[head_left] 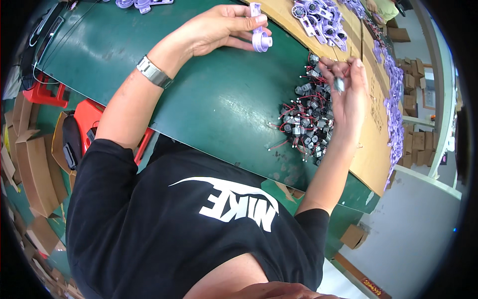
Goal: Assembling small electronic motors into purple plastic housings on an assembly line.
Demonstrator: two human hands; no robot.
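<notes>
My left hand (221,30), raised over the far part of the green table, pinches a light purple plastic housing (261,41) with a ring-shaped end hanging downward. Over to the right, my right hand (352,92) is closed with its palm up around a small silvery motor (339,84); a bit of red wire shows near the fingertips. Just left of that hand lies a heap of small motors (306,122) in grey and black with red wires. My right wrist hides part of the heap's edge.
Cardboard (368,134) covers the table's right side. Assembled purple housings (323,22) are piled on it, with more purple parts (394,109) along its far edge. Another person (386,9) is at the upper right. Red stools (88,119) and cardboard boxes (37,164) stand at the left.
</notes>
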